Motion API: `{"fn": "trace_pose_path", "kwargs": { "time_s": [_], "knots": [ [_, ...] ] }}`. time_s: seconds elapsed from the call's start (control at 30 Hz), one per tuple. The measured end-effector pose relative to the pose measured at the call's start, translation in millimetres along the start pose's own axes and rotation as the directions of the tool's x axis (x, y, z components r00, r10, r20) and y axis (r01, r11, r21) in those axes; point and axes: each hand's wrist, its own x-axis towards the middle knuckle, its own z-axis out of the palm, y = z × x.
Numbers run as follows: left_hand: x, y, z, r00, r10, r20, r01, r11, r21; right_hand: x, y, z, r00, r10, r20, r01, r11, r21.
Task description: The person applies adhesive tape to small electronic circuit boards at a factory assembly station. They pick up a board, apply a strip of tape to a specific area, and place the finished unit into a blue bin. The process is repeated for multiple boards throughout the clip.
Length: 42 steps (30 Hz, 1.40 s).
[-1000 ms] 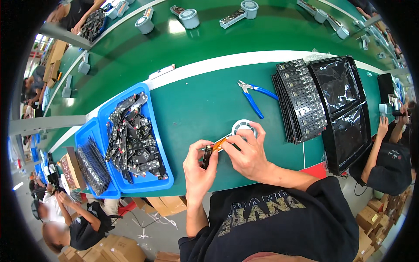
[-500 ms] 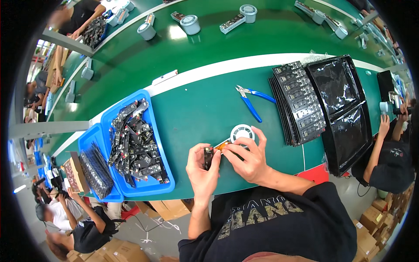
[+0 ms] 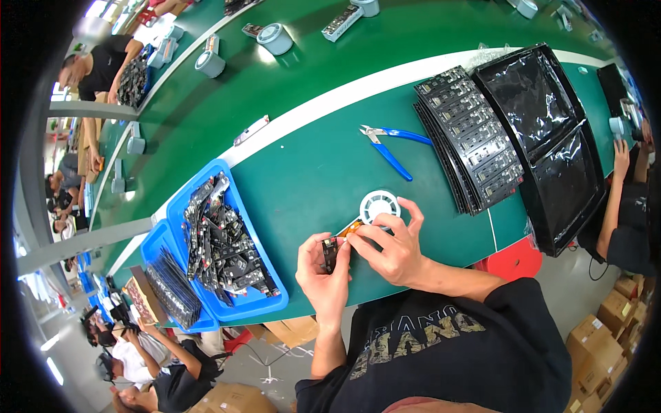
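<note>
My left hand (image 3: 321, 275) grips a small black electronic part (image 3: 330, 252) just above the near edge of the green table (image 3: 303, 172). My right hand (image 3: 392, 248) pinches a strip of orange tape (image 3: 351, 228) against that part. The strip runs back to a white tape reel (image 3: 378, 204) lying flat on the table, right behind my right fingers.
A blue bin (image 3: 272, 299) full of black parts sits to the left, a second blue bin (image 3: 160, 241) beside it. Blue-handled cutters (image 3: 396, 148) lie behind the reel. Stacked black trays (image 3: 475, 148) and empty glossy trays (image 3: 551, 138) fill the right. A co-worker's arm (image 3: 613, 206) reaches in at far right.
Both hands stay at the same spot on the table, fingers shifting slightly on the part and tape. The view has tilted a little.
</note>
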Motion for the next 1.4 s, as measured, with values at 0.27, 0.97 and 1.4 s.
{"fn": "trace_pose_path", "kwargs": {
  "time_s": [0.27,0.97,1.4],
  "knots": [
    [3.8,-15.4,-9.1,0.940,0.330,0.086,-0.340,0.891,0.301,1.3,5.4,-5.3,0.999,-0.041,0.015,0.041,0.999,0.034],
    [-9.7,-3.2,4.3,0.993,0.085,-0.083,-0.080,0.995,0.057,-1.7,-5.2,4.3,0.999,0.013,0.034,-0.013,1.000,0.000],
    [-7.8,-1.1,-3.0,0.998,0.015,-0.054,-0.014,1.000,0.001,-1.2,-0.5,1.2,0.999,0.022,0.043,-0.025,0.997,0.076]
  ]
}}
